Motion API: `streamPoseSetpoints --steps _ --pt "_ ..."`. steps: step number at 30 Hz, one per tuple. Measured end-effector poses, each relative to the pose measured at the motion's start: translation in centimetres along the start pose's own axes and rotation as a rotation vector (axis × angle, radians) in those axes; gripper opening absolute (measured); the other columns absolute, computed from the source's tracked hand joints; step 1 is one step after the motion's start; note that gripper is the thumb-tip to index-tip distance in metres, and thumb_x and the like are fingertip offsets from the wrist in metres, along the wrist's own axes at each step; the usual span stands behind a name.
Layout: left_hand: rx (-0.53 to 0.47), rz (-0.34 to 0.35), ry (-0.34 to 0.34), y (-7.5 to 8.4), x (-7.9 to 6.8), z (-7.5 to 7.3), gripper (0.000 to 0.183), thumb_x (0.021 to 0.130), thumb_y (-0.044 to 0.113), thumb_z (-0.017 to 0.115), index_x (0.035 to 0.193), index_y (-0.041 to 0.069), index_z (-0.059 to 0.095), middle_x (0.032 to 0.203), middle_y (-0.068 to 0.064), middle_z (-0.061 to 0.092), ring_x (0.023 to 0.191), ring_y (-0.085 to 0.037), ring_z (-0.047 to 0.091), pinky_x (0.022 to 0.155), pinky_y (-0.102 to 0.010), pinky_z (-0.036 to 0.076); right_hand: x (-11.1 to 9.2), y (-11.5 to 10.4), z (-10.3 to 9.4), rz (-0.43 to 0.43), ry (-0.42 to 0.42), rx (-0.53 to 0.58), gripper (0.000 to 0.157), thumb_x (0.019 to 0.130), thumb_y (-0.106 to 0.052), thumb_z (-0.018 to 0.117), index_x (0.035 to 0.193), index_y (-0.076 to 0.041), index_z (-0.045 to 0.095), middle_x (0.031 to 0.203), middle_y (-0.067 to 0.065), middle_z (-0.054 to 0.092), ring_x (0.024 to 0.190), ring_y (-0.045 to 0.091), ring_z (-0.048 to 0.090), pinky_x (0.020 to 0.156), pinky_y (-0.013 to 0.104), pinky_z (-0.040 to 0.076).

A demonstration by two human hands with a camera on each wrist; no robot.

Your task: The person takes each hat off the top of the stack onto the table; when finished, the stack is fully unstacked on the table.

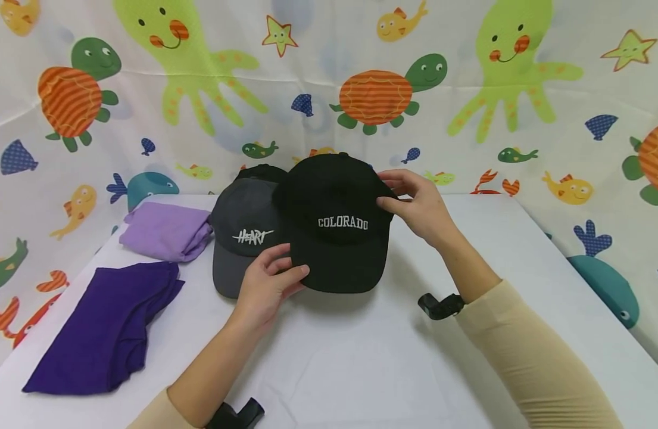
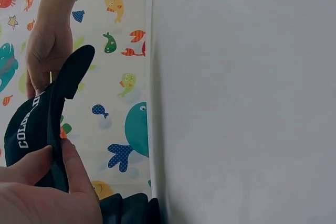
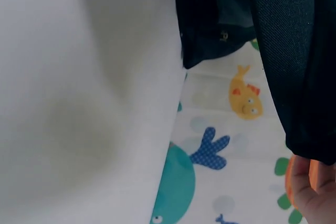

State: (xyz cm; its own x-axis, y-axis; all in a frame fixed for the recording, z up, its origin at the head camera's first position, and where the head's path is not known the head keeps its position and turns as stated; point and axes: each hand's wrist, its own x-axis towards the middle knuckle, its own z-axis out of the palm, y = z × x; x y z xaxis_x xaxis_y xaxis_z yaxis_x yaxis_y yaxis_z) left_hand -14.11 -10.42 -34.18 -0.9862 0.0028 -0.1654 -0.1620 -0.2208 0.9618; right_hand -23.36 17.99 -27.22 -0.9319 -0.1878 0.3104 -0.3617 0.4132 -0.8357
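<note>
A black baseball cap (image 1: 336, 196) with white COLORADO lettering is held up above the table, its brim hanging downward. My left hand (image 1: 265, 287) pinches the brim's left edge between thumb and fingers; the left wrist view shows the thumb on one face of the cap (image 2: 39, 129). My right hand (image 1: 421, 205) grips the crown's right side, thumb in front and fingers behind. In the right wrist view its fingertips (image 3: 304, 174) meet the cap's edge. Behind and left of it, a dark grey cap (image 1: 243, 208) with HEART lettering is partly hidden by the black one.
On the table's left lie a folded lilac cloth (image 1: 165, 232) and a dark purple folded cloth (image 1: 106, 328). The white table (image 1: 361, 369) stretches under both arms. A curtain (image 1: 318, 36) printed with sea animals hangs behind. Each wrist wears a small black camera (image 1: 441, 306).
</note>
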Motion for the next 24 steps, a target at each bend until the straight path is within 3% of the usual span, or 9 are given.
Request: streamPoseSetpoints --steps 9,24 --pt "0.004 -0.008 -0.013 -0.6 1.8 1.4 0.063 0.090 -0.006 0.073 0.146 0.007 0.049 0.110 -0.008 0.065 0.087 -0.012 0.072 0.085 -0.029 0.065 0.0 1.1 -1.2 0.037 0.031 -0.037 0.042 0.095 -0.018 0.074 0.136 -0.018 0.066 0.128 0.013 0.069 0.113 0.024 0.062 0.092 0.037 0.052" --pt "-0.030 -0.021 -0.054 -1.9 4.6 4.7 0.056 0.088 -0.007 0.073 0.140 0.006 0.055 0.109 -0.012 0.069 0.083 -0.016 0.073 0.083 -0.032 0.065 0.3 3.1 -3.8 0.104 0.063 -0.092 0.043 0.097 -0.018 0.071 0.139 -0.016 0.063 0.136 0.014 0.063 0.122 0.028 0.059 0.099 0.048 0.051"
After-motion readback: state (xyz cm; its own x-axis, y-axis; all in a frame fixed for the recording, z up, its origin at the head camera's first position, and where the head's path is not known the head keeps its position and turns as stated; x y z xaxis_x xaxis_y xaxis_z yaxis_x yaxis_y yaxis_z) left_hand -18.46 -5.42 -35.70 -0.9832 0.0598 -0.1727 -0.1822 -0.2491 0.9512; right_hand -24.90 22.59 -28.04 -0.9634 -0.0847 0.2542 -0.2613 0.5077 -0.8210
